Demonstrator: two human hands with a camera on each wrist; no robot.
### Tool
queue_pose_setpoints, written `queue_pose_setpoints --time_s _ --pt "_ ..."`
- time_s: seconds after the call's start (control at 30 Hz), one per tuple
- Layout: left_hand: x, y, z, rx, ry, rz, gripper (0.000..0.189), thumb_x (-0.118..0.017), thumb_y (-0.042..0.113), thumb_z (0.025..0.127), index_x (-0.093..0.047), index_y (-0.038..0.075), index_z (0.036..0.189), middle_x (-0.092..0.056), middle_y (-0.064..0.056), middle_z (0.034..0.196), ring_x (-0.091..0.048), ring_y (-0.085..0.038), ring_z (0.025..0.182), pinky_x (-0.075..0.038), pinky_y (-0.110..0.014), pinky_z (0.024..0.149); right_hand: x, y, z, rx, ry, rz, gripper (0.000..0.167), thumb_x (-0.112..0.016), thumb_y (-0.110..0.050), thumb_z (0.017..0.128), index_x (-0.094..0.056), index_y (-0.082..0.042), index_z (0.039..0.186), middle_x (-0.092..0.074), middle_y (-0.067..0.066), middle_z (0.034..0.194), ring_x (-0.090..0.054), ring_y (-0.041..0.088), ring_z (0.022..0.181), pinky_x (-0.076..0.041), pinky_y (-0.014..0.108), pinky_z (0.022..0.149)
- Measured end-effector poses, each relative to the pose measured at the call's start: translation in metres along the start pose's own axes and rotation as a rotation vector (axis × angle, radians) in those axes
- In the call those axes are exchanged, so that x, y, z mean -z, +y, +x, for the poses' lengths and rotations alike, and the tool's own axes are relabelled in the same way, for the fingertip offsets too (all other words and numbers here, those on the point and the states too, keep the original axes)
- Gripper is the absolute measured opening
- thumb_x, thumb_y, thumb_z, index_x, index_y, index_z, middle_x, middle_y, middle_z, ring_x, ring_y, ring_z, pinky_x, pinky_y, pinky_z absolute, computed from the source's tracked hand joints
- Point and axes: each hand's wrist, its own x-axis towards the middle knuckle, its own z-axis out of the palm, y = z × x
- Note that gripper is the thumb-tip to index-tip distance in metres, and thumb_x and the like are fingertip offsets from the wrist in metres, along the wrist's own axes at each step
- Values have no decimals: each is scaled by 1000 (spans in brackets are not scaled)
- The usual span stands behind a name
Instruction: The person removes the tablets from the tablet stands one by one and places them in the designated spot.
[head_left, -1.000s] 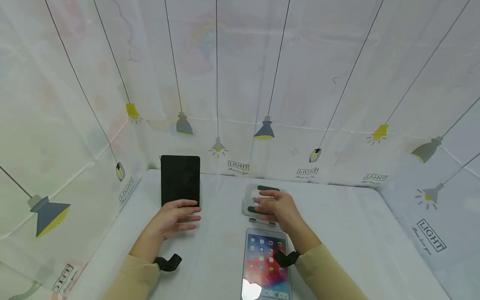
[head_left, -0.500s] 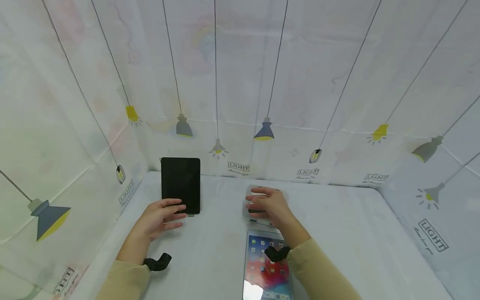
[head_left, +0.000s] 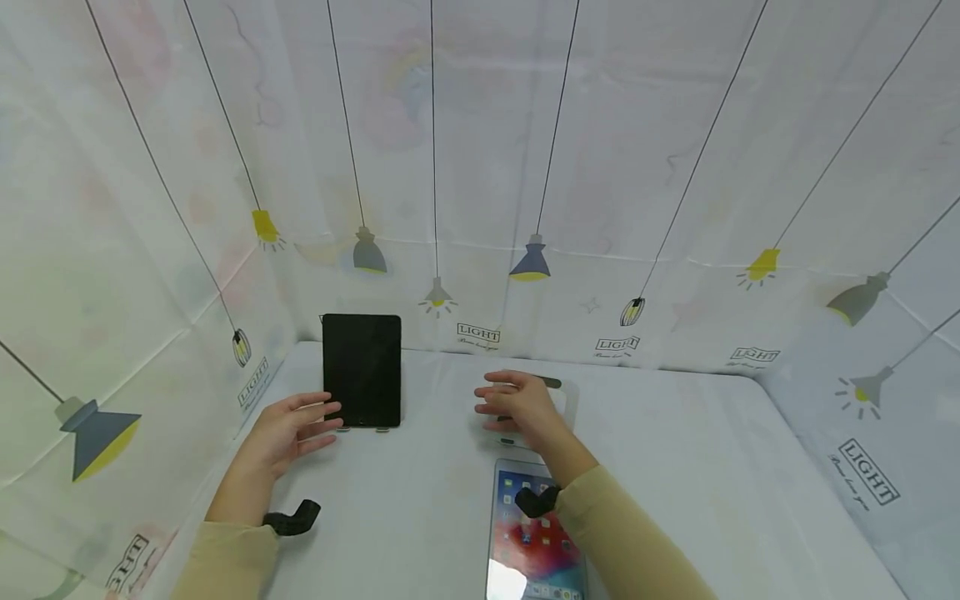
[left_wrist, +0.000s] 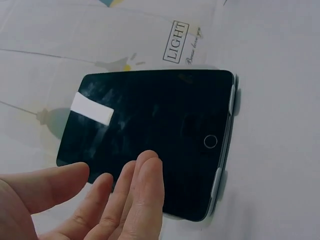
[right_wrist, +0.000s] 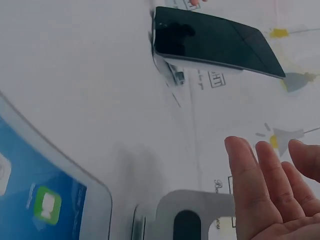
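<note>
A tablet with a dark screen (head_left: pixel 362 367) leans upright on a stand at the back left, and the stand's small lower lips hold its bottom edge. My left hand (head_left: pixel 288 429) hovers by its lower left corner with relaxed, spread fingers and nothing in them. In the left wrist view the tablet's home button shows beyond the fingers (left_wrist: pixel 150 180). My right hand (head_left: pixel 521 412) is over a second, silver tablet stand (right_wrist: pixel 170 210) with dark pads, its fingers loosely extended and holding nothing. The hand hides part of this stand. A lit white-framed tablet (head_left: pixel 525 525) lies flat nearer me, partly under my right wrist.
A white cloth covers the table (head_left: pixel 697 483). Behind and at both sides hang pale curtains (head_left: pixel 480 125) printed with lamps. Black wrist bands (head_left: pixel 292 518) sit at both of my cuffs.
My left hand has drawn left, away from the front of the dark tablet. My right hand has shifted slightly left over the silver stand. Both tablets stay in place.
</note>
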Motion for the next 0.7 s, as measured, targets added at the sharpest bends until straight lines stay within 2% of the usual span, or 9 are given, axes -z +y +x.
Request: queue_pose_setpoints --time_s 0.17,0.37,0.53,0.7 --pt "11 3 1 3 45 2 63 -65 19 109 -37 1 163 -72 0 140 -77 -19 118 -63 -38 103 -14 -3 6 7 -19 3 42 -73 -8 101 -65 -11 142 -73 21 138 -81 31 107 -69 45 83" --pt "21 8 2 13 96 -8 55 -64 20 109 -44 6 158 -77 5 130 -78 -18 117 -63 -38 102 -31 -5 14 25 -17 -5 40 -72 -9 101 -66 -12 141 -73 21 138 -82 30 106 -69 44 84" --pt "29 12 6 1 94 -12 52 -63 20 110 -45 6 157 -78 13 117 -77 -20 119 -62 -38 103 -43 -6 21 29 12 4 38 -72 -6 101 -68 -11 138 -76 18 133 -80 34 109 -69 43 82" --pt "35 16 13 -13 110 -6 48 -62 19 110 -46 7 154 -78 17 109 -78 -19 117 -63 -37 102 -50 -8 28 36 2 0 38 -71 -4 100 -68 -11 138 -76 18 133 -81 32 107 -69 44 83"
